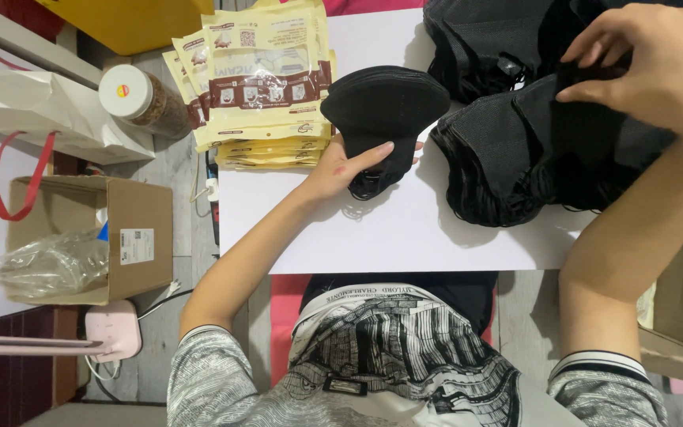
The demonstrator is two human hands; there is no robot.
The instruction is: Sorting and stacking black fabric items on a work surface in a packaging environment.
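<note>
Head view: right hand half-hides black masks.

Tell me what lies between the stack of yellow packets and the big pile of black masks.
In the head view, the left hand holds a small bundle of black masks there, over the white table.

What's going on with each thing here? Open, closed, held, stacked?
Left hand: holds a small stack of black masks.
Right hand: fingers on the big pile of black masks.
Yellow packets: stacked, sealed.
Jar: lid on.
Cardboard box: open.
</note>
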